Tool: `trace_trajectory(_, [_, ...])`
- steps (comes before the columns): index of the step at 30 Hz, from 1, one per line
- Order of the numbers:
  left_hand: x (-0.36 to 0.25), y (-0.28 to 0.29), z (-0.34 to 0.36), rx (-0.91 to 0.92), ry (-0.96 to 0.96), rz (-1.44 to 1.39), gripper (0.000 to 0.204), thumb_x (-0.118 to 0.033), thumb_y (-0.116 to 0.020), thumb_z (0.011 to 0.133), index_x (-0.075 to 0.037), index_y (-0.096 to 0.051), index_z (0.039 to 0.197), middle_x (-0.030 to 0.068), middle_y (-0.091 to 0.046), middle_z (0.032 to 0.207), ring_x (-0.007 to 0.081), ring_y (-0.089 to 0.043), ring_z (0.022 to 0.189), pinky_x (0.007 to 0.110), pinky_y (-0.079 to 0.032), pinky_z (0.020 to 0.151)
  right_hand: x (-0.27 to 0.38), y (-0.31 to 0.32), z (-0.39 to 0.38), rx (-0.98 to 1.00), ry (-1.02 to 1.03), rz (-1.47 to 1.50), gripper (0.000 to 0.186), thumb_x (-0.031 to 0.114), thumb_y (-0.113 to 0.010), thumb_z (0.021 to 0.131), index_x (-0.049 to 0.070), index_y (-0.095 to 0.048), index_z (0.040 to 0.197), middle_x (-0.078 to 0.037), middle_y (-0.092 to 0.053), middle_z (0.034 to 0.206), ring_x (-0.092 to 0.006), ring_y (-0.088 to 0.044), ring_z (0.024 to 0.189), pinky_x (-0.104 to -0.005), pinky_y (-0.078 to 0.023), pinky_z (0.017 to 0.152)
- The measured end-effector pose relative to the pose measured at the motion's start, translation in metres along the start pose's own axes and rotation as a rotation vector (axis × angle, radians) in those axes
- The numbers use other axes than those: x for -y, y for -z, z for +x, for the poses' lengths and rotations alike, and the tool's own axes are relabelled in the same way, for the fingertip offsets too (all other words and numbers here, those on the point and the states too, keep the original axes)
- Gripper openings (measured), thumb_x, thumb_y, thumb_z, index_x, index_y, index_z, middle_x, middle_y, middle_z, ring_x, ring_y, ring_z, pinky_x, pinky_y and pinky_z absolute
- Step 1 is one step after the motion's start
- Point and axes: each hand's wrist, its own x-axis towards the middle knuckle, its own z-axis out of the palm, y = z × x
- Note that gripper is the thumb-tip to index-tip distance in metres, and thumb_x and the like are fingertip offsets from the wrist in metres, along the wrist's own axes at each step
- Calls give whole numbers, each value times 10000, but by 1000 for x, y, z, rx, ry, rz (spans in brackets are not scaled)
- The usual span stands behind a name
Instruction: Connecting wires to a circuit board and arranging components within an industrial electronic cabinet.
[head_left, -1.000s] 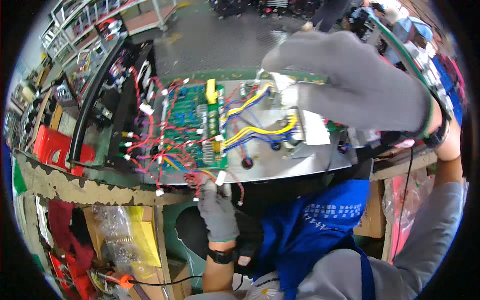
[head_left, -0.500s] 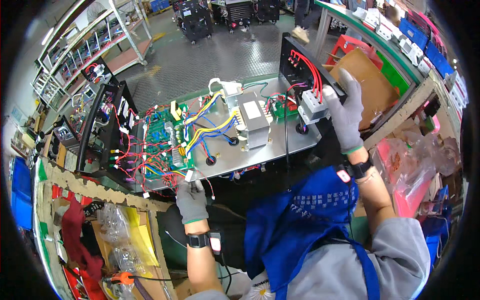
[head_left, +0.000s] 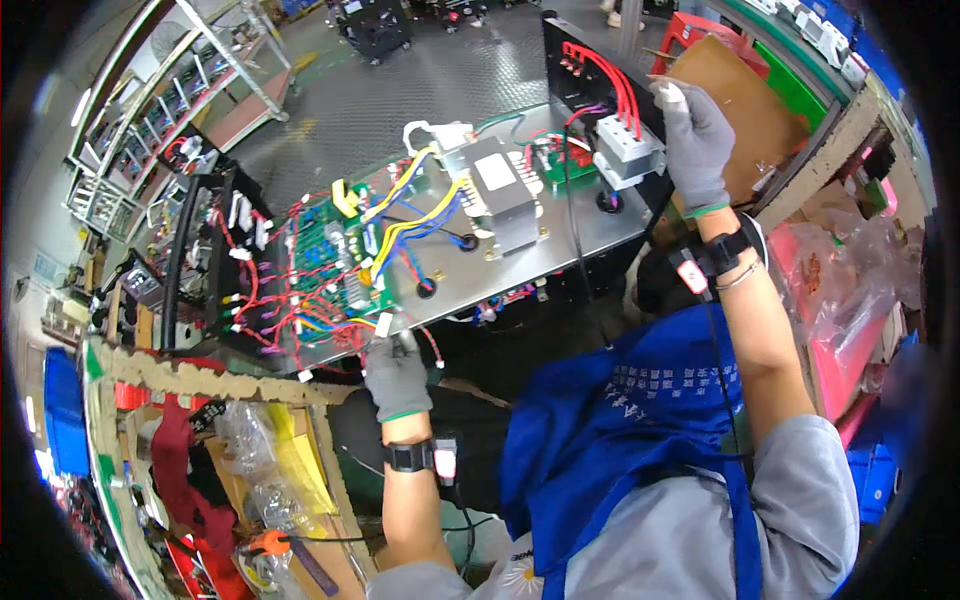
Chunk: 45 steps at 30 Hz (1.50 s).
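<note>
My gloved right hand (head_left: 698, 145) grips the black upright end panel (head_left: 560, 80) at the right of a metal chassis (head_left: 435, 305). My gloved left hand (head_left: 398, 375) is closed on the chassis's near edge among loose red wires. On the chassis sit a green circuit board (head_left: 318, 250), a transformer (head_left: 508, 210) with yellow and blue leads, a small board (head_left: 560, 155) and a grey terminal block (head_left: 625, 145) with red cables. A black framed panel (head_left: 195, 270) with wiring stands at the left end. My left fingertips are partly hidden.
A worn bench edge (head_left: 180, 370) runs beneath. Right are cardboard (head_left: 740, 120), a red stool (head_left: 700, 35), pink plastic with bags (head_left: 820, 320) and a green-edged bench (head_left: 810, 45). Wheeled black units (head_left: 370, 30) and metal racks (head_left: 160, 90) stand behind. Another person's feet show at the back.
My right hand has gone from over the chassis middle to the right end panel, then higher with it. The chassis's right end has risen in the view, tilting it. My left hand stays at the near edge.
</note>
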Motion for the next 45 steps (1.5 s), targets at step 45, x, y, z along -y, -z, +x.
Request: trace_trajectory(45, [-149, -146, 33, 455, -388, 515, 234, -176, -461, 961, -12, -539, 1109, -33, -432, 649, 40, -364, 549, 204, -330, 509, 190, -234, 34, 1398, 526, 396, 353, 133, -568, 801, 85, -597, 1150, -177, -637, 942, -326, -632, 862, -388, -507, 754])
